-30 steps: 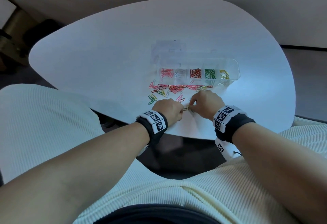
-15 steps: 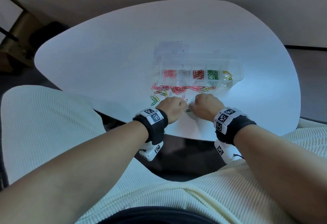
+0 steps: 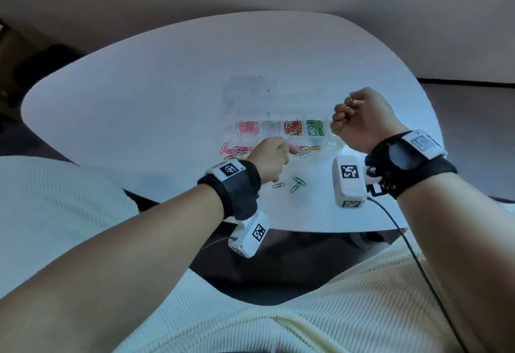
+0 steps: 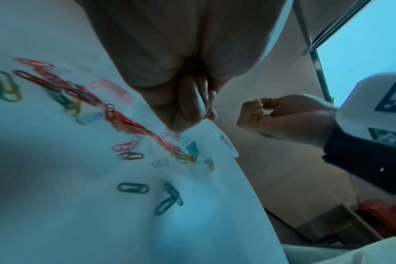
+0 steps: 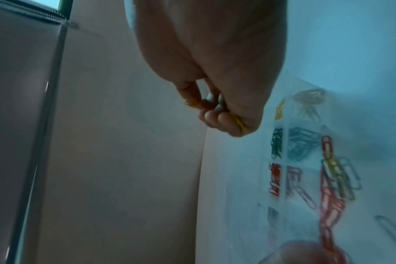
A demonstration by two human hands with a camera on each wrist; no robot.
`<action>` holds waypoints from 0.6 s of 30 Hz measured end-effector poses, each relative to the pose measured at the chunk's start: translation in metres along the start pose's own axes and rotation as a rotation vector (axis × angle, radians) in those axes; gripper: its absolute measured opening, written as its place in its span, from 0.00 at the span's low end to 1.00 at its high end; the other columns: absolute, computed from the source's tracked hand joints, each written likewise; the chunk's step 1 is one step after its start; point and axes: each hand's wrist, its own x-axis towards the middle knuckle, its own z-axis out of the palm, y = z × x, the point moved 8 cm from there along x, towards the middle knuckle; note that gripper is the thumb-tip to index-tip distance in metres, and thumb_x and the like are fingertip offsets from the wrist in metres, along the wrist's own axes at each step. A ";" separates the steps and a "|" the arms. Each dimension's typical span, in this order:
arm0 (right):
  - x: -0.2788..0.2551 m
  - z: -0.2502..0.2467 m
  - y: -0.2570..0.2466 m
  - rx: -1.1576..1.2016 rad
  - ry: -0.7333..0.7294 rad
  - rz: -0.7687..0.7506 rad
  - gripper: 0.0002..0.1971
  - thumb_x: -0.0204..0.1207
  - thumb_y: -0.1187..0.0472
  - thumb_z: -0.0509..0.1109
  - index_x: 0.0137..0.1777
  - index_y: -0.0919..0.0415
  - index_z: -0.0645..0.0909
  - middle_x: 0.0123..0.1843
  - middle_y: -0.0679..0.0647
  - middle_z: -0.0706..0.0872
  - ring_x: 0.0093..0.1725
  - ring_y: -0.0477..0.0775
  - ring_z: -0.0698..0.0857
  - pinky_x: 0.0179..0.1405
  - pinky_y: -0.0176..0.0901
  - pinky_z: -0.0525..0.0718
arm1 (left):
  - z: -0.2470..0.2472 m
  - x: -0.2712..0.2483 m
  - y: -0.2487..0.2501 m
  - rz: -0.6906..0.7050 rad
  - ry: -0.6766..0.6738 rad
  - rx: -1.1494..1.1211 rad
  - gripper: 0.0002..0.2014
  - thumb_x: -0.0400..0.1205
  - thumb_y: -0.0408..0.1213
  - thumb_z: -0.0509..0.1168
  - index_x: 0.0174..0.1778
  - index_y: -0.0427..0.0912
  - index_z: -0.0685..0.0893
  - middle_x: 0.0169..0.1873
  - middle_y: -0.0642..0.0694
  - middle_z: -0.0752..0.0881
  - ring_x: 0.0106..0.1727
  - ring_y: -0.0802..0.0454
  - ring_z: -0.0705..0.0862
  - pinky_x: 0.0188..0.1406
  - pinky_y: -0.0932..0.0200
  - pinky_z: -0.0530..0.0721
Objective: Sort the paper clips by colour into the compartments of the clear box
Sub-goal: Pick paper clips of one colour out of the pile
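Note:
The clear box lies on the white table, with pink, silver, red and green clips in separate compartments. My right hand is raised over the box's right end, which it hides, and grips yellow clips. My left hand is low on the table at the row of mixed loose clips in front of the box. In the left wrist view its thumb and fingers pinch a thin pale clip.
Three green clips lie apart near the table's front edge, between my wrists. The box's clear lid rests behind it. A cable hangs from my right wrist over my lap.
My hands have parted from the spot near the table's front edge. The right one rose to the box's right end with yellow clips. The left one moved forward to the loose row.

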 end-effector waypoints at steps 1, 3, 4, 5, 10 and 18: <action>0.003 -0.006 -0.006 0.020 0.039 -0.019 0.14 0.76 0.61 0.55 0.29 0.56 0.63 0.25 0.51 0.67 0.24 0.50 0.65 0.25 0.37 0.62 | 0.001 0.004 0.008 0.017 0.006 -0.015 0.16 0.87 0.29 0.48 0.49 0.40 0.82 0.28 0.47 0.69 0.23 0.53 0.62 0.21 0.62 0.63; 0.007 -0.016 -0.013 0.067 0.122 -0.057 0.12 0.75 0.61 0.56 0.30 0.56 0.64 0.26 0.51 0.70 0.24 0.50 0.68 0.25 0.36 0.64 | 0.005 0.011 0.027 0.049 0.028 0.008 0.18 0.85 0.26 0.48 0.50 0.39 0.84 0.28 0.46 0.73 0.24 0.53 0.66 0.23 0.62 0.66; 0.009 -0.019 -0.015 0.084 0.158 -0.075 0.11 0.75 0.61 0.56 0.30 0.56 0.65 0.26 0.51 0.72 0.24 0.50 0.69 0.25 0.37 0.64 | 0.007 0.014 0.036 0.066 0.032 0.030 0.18 0.84 0.25 0.49 0.52 0.38 0.85 0.30 0.44 0.76 0.26 0.51 0.69 0.25 0.61 0.67; 0.009 -0.021 -0.017 0.094 0.194 -0.095 0.11 0.75 0.61 0.57 0.31 0.56 0.65 0.26 0.50 0.73 0.24 0.50 0.70 0.26 0.36 0.65 | 0.011 0.017 0.047 0.078 0.027 0.053 0.18 0.84 0.25 0.49 0.54 0.37 0.86 0.34 0.41 0.80 0.28 0.47 0.74 0.27 0.61 0.69; 0.010 -0.022 -0.027 0.014 0.315 -0.205 0.06 0.75 0.64 0.59 0.36 0.57 0.73 0.30 0.51 0.79 0.32 0.52 0.78 0.36 0.41 0.72 | 0.028 0.040 0.078 0.018 0.027 0.184 0.16 0.85 0.25 0.55 0.62 0.33 0.85 0.66 0.32 0.82 0.61 0.35 0.83 0.47 0.52 0.82; 0.014 -0.032 -0.037 -0.096 0.320 -0.230 0.06 0.80 0.59 0.59 0.47 0.56 0.78 0.50 0.54 0.90 0.58 0.51 0.86 0.54 0.45 0.73 | 0.043 0.065 0.096 -0.024 0.084 -0.052 0.11 0.85 0.27 0.57 0.55 0.29 0.84 0.35 0.40 0.81 0.27 0.53 0.72 0.26 0.65 0.69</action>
